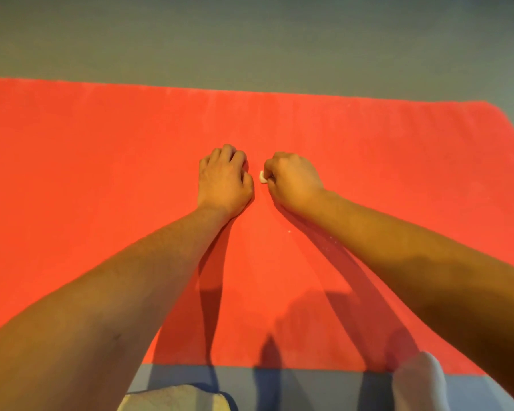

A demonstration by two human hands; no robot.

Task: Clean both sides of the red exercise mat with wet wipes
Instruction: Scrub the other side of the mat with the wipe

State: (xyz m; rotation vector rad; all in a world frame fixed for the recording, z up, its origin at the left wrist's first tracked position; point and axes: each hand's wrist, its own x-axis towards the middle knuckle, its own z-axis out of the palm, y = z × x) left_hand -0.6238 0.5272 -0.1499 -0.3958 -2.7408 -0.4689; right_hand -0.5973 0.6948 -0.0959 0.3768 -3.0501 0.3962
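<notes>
Found red exercise mat [101,158] spread flat on grey floor [250,40], spanning the view. Noted both hands at mat centre, just beside each other, backs upward. Recorded left hand [224,179] clenched against mat surface, nothing visible inside. Recorded right hand [293,180] gripping small white wadded wet wipe [262,177], held down on mat.
</notes>
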